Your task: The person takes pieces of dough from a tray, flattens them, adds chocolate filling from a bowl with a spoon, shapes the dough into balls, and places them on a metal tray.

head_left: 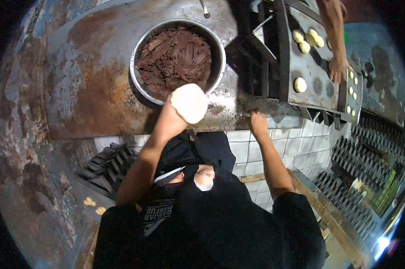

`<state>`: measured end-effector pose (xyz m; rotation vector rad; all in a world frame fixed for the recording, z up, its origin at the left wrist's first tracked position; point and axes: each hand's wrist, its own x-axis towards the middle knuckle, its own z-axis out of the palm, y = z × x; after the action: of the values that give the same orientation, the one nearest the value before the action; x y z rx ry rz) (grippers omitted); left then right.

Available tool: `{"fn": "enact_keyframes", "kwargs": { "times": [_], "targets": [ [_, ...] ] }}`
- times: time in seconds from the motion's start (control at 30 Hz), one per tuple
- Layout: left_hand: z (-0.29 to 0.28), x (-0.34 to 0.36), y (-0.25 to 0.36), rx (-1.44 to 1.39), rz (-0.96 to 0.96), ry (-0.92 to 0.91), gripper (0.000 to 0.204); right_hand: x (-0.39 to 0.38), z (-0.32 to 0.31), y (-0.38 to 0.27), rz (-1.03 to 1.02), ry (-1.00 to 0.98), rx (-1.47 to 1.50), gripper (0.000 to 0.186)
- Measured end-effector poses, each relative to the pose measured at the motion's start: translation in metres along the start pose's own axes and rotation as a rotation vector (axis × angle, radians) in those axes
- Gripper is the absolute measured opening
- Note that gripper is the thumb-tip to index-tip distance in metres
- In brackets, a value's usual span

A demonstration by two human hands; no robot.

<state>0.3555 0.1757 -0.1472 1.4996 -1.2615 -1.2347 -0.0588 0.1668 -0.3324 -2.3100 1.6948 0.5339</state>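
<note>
A flat, pale round of dough (189,104) rests on my left hand (170,122), over the near rim of a big metal bowl (133,74). That hand's fingers are mostly hidden beneath the dough. Dark brown, thick filling (178,58) fills much of the bowl, its surface rough and smeared. To the right, low over the table's near edge, my right hand (258,123) is closed round a small thin tool (243,115) that points left. Its exact kind is too small and blurred to tell.
The worn metal table (88,85) carries a small brush-like tool (206,13) beyond the bowl. Right of it, a raised metal tray (308,71) holds several dough balls (300,84). Another person's hand (339,69) reaches over the tray. Stacked dark metal racks (346,197) stand farther right.
</note>
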Motion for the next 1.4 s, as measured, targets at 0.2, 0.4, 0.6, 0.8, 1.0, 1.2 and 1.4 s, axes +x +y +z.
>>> {"fn": "enact_keyframes", "kwargs": {
  "times": [0.2,0.4,0.6,0.8,1.0,1.2,1.4],
  "targets": [
    [-0.093,-0.085,-0.134,-0.650,-0.419,0.308,0.066,-0.006,0.010,-0.003,-0.231,-0.100,0.096,0.030],
    [-0.131,-0.118,-0.131,-0.521,-0.595,0.587,0.045,0.018,-0.138,-0.147,-0.427,0.156,0.622,0.024],
    [-0.122,-0.112,-0.111,-0.334,-0.560,0.416,0.047,0.059,-0.169,-0.238,-0.522,0.113,0.473,0.043],
    [-0.116,-0.117,-0.096,0.168,-0.323,0.521,0.047,0.074,-0.160,-0.290,-0.497,0.136,0.468,0.041],
    [-0.130,-0.120,-0.108,0.170,-0.353,0.525,0.042,0.095,-0.136,-0.326,-0.461,0.192,0.339,0.035],
    [-0.138,-0.107,-0.079,0.171,-0.436,0.436,0.039,0.095,-0.131,-0.325,-0.446,0.020,0.283,0.030],
    [-0.132,-0.103,-0.084,-0.103,-0.330,0.430,0.030,0.114,-0.133,-0.282,-0.461,-0.136,0.672,0.048]
  ]
}}
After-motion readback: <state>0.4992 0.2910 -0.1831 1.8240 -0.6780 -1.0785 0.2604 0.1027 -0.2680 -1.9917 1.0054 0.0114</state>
